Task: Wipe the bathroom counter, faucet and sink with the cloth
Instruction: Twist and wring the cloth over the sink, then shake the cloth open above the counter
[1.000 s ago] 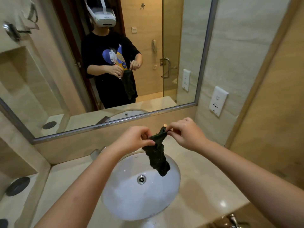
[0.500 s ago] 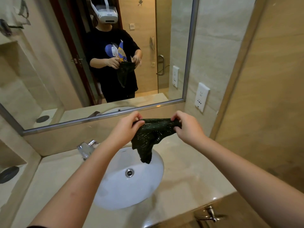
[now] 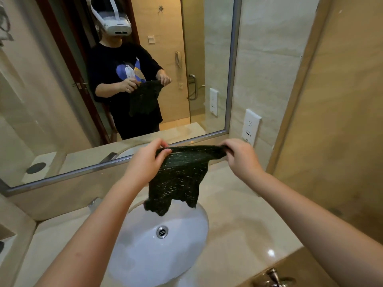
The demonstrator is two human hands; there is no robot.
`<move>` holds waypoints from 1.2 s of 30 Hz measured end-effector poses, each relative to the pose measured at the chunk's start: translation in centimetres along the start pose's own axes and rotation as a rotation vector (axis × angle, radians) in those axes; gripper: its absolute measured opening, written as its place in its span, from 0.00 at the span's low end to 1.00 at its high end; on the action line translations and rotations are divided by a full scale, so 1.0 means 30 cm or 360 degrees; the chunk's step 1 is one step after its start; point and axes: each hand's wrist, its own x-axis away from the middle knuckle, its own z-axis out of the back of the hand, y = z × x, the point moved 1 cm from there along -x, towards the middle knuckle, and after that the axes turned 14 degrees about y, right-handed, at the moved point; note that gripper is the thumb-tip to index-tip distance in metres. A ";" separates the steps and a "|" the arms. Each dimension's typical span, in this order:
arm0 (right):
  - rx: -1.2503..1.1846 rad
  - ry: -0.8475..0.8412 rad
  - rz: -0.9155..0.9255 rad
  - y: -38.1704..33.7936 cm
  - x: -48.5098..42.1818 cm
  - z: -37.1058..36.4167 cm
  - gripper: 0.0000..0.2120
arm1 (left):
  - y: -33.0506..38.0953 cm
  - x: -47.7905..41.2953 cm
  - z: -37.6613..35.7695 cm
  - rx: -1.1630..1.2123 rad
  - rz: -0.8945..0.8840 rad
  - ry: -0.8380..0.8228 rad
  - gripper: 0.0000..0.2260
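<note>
A dark green cloth (image 3: pixel 179 179) hangs spread in the air over the back of the white oval sink (image 3: pixel 145 255). My left hand (image 3: pixel 146 160) pinches its top left corner and my right hand (image 3: pixel 241 157) pinches its top right corner, so the top edge is stretched between them. The beige stone counter (image 3: pixel 234 224) surrounds the sink. The chrome faucet (image 3: pixel 93 204) is at the back left of the sink, mostly hidden behind my left forearm. A metal drain (image 3: pixel 162 232) shows in the basin.
A large mirror (image 3: pixel 62 90) runs along the back wall and reflects a person holding the cloth. A white socket plate (image 3: pixel 251 126) is on the right wall. A metal handle (image 3: pixel 273 276) sticks out below the counter's front edge.
My hands have moved apart, spreading the bunched cloth into a wide sheet. The view has shifted a little to the right.
</note>
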 end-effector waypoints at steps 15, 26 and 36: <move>0.0103 -0.0214 -0.0113 -0.009 -0.021 -0.205 0.13 | -0.252 -0.032 -0.069 0.0078 0.0112 -0.0264 0.02; 0.0287 -0.0187 -0.0812 0.261 0.091 -0.218 0.13 | -0.248 -0.053 -0.451 0.0207 0.0207 -0.0654 0.02; 0.0123 0.0099 -0.1136 0.537 0.142 -0.082 0.11 | -0.016 -0.115 -0.755 0.0307 0.0060 -0.0643 0.02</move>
